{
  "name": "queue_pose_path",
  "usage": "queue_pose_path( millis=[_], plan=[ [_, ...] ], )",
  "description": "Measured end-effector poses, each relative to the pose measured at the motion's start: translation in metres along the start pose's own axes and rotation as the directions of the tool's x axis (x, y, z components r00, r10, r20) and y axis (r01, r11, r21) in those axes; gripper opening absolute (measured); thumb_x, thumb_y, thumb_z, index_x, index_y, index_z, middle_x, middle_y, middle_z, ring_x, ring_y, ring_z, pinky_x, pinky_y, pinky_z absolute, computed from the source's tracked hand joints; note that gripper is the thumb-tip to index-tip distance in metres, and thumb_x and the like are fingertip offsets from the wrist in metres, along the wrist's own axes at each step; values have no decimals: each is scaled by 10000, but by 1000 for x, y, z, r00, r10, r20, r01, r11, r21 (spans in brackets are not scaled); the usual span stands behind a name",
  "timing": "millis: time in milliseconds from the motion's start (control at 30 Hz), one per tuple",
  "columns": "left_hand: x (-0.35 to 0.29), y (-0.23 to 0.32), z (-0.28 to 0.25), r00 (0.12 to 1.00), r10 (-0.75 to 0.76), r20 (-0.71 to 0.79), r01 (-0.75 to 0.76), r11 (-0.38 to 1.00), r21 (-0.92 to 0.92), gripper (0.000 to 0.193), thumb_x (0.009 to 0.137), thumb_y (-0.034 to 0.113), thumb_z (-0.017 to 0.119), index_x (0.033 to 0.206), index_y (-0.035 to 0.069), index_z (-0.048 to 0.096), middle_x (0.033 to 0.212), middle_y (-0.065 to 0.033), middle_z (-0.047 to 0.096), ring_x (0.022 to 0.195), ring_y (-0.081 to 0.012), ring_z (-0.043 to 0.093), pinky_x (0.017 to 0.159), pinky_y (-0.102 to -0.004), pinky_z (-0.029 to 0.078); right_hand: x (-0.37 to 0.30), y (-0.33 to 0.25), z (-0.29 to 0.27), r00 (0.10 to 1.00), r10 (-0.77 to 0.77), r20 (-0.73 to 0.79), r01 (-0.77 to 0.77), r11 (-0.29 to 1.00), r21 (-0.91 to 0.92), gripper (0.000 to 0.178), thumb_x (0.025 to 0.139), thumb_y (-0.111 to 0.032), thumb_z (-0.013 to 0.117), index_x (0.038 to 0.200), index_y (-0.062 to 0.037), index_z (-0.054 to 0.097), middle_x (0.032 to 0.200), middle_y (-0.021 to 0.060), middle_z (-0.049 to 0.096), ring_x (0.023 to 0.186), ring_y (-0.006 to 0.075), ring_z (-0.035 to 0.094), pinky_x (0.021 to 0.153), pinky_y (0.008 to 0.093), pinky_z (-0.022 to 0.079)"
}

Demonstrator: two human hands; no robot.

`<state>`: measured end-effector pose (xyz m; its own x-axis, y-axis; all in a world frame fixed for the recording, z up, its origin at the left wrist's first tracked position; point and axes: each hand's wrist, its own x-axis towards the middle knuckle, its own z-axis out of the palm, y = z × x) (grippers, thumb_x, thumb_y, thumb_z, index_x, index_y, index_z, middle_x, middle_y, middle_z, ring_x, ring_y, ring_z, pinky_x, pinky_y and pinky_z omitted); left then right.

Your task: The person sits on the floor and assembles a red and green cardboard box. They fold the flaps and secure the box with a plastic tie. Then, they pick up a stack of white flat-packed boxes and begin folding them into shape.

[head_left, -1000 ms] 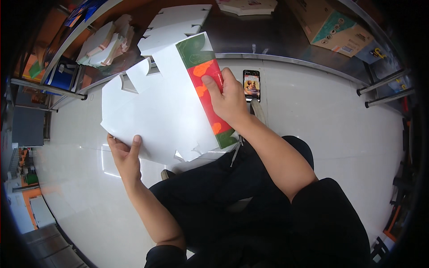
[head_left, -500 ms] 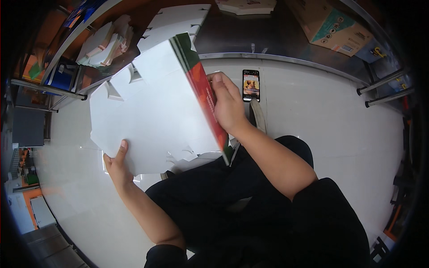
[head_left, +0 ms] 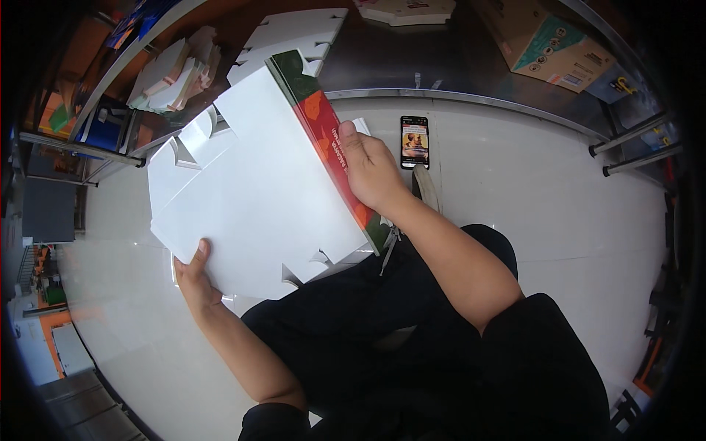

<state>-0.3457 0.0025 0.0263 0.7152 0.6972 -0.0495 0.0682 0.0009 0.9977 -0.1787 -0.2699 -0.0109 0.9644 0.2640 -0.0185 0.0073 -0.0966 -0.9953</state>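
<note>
Soft glare on the pale floor [head_left: 581, 198], dim shelf [head_left: 390, 62], fisheye-curved edges, 4 black corners

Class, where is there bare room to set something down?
Floor lies bare between phone and metal legs; so does the shelf's front, between white sheets and brown carton. Crowded: its left, with piled cardboard, and where left hand and right hand hold red-banded cardboard.

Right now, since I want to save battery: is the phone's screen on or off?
On: the phone's screen is lit and shows a bright, coloured picture.
</note>
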Motion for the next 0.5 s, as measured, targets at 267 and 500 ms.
queue_pose_path(
  millis=[267,500],
  plan=[
    [-3,-11,-3,993,78,84,-71,993,-90,859,734,226,862,1427,-57,441,1294,-196,607,1168,-337,605,1003,-432,490,4,-9,-14,996,-94,1,93,988,126,611,1092,-487,411,920,34,679,776,38,648,744,115,556,734,278,460],
    [-6,-5,-21,984,65,163,-78,994,72,838,698,186,890,1382,-67,476,1232,-190,641,1139,-311,620,989,-420,490,18,7,-36,982,-42,182,-17,951,309,544,1100,-434,378,1070,18,680,953,85,679,885,163,574,862,306,459]
  ],
)
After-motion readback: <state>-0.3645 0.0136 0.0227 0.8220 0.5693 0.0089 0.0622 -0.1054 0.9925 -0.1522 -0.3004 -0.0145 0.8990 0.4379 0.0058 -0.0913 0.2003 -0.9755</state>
